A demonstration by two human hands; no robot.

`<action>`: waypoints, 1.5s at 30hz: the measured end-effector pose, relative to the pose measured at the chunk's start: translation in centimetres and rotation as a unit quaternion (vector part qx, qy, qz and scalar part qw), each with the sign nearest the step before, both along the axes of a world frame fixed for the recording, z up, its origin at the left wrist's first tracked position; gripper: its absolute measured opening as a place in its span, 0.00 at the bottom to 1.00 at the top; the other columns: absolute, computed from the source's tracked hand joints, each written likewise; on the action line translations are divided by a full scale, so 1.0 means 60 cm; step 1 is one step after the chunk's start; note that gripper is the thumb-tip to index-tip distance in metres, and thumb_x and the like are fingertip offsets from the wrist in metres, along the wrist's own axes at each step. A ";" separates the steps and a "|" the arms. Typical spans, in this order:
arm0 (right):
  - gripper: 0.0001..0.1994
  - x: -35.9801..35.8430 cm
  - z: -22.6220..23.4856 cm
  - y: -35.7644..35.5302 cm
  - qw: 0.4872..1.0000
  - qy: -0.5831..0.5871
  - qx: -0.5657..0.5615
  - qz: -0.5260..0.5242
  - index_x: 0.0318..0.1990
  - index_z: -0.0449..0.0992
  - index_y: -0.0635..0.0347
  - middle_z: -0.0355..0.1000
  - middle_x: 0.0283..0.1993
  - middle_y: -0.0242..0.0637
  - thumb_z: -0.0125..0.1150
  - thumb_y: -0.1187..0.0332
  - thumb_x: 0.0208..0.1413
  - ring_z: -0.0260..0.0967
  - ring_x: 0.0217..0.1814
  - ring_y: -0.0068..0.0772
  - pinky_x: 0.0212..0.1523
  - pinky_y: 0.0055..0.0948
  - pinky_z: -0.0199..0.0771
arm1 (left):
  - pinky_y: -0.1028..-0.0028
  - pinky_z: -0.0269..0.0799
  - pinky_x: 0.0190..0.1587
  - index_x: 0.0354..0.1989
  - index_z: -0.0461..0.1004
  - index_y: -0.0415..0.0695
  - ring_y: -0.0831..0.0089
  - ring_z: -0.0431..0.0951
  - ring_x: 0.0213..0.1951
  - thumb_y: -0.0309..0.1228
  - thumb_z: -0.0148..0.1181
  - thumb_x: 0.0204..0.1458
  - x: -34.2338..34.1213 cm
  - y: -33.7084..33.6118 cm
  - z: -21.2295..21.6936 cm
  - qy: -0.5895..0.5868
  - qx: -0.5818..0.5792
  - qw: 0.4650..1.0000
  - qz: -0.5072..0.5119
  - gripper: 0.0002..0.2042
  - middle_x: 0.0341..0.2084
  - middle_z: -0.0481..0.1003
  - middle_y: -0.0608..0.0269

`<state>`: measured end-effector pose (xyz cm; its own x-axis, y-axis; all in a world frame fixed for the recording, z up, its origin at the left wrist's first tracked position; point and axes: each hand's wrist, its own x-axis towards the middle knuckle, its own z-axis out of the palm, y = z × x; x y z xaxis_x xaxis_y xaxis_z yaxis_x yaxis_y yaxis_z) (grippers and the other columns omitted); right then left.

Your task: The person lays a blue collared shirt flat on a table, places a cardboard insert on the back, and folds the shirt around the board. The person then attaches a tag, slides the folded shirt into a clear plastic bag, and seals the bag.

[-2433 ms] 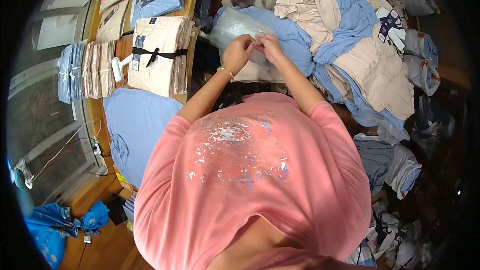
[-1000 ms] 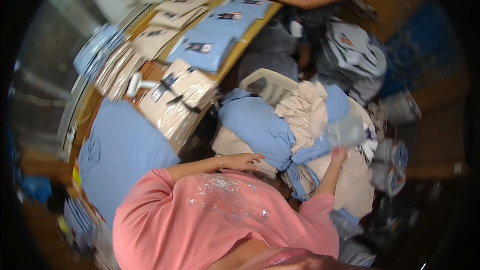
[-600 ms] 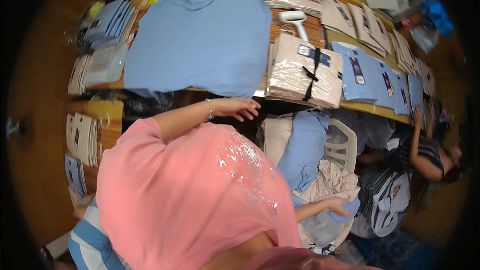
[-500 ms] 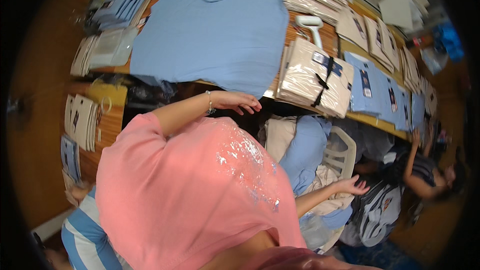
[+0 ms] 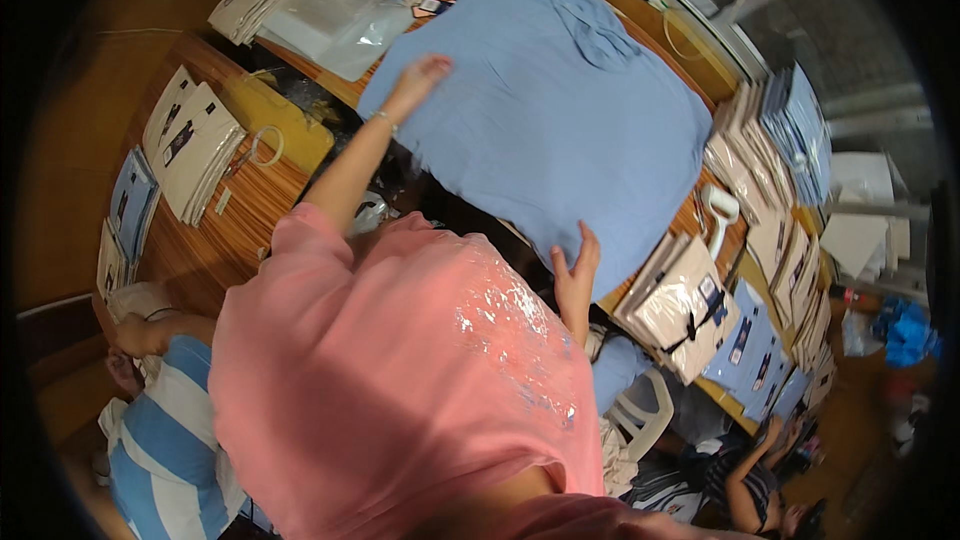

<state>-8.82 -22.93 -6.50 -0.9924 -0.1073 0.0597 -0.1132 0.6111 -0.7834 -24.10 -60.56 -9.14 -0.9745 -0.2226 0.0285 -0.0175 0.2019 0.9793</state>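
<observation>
A light blue T-shirt [image 5: 540,120] lies spread on the striped wooden table in front of me, its neckline at the far right and its near edge hanging over the table's edge. My left hand [image 5: 425,78], a bracelet at its wrist, is over the shirt's left part with fingers loosely extended; whether it touches the cloth I cannot tell. At the shirt's near edge, my right hand [image 5: 577,265] has thumb and fingers spread and appears to rest against the fabric. Neither hand visibly grips anything.
Bagged beige shirts [image 5: 683,305], one tied with black ribbon, and a white-handled tool [image 5: 719,208] lie right of the shirt. Clear plastic bags [image 5: 335,20] are at the far left. A white chair [image 5: 645,410] stands below right. Co-workers sit at left [image 5: 170,430] and right [image 5: 745,485].
My view has turned, so the table appears rotated. Both hands have moved onto or over the blue T-shirt: the left to its left side, the right up from beside the chair to its near edge.
</observation>
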 end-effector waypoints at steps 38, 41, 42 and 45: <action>0.21 -0.171 0.038 -0.090 0.958 -0.160 0.202 0.124 0.53 0.66 0.54 0.67 0.49 0.40 0.53 0.60 0.52 0.62 0.53 0.42 0.50 0.43 0.61 | 0.63 0.67 0.35 0.35 0.73 0.36 0.51 0.74 0.32 0.32 0.50 0.53 -0.044 -0.477 0.050 -0.135 -0.599 0.789 0.014 0.11 0.31 0.75 0.46; 0.21 -0.152 0.020 -0.074 0.958 -0.171 0.201 0.110 0.53 0.65 0.53 0.67 0.48 0.40 0.53 0.60 0.52 0.63 0.52 0.42 0.50 0.42 0.61 | 0.68 0.68 0.32 0.35 0.74 0.36 0.62 0.74 0.27 0.31 0.53 0.52 -0.090 -0.487 0.038 -0.232 -0.557 0.797 -0.039 0.10 0.27 0.75 0.52; 0.21 -0.155 0.027 -0.076 0.963 -0.151 0.185 0.124 0.53 0.65 0.53 0.66 0.48 0.40 0.54 0.60 0.52 0.63 0.51 0.42 0.50 0.42 0.62 | 0.72 0.68 0.33 0.35 0.74 0.36 0.72 0.72 0.27 0.31 0.56 0.51 -0.095 -0.597 0.011 -0.205 -0.421 0.882 -0.053 0.10 0.27 0.75 0.58; 0.21 -0.147 0.026 -0.062 0.965 -0.147 0.178 0.126 0.53 0.65 0.53 0.66 0.47 0.40 0.54 0.61 0.51 0.63 0.51 0.42 0.49 0.42 0.62 | 0.72 0.69 0.35 0.34 0.74 0.35 0.75 0.72 0.32 0.30 0.54 0.52 -0.105 -0.611 0.008 -0.108 -0.320 0.941 0.011 0.09 0.30 0.75 0.62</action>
<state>-17.62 -26.64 -4.91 -0.9006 -0.3101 -0.3047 -0.0991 0.8289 -0.5506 -30.39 -97.24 -8.66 -0.9684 -0.2470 -0.0339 -0.2125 0.7465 0.6305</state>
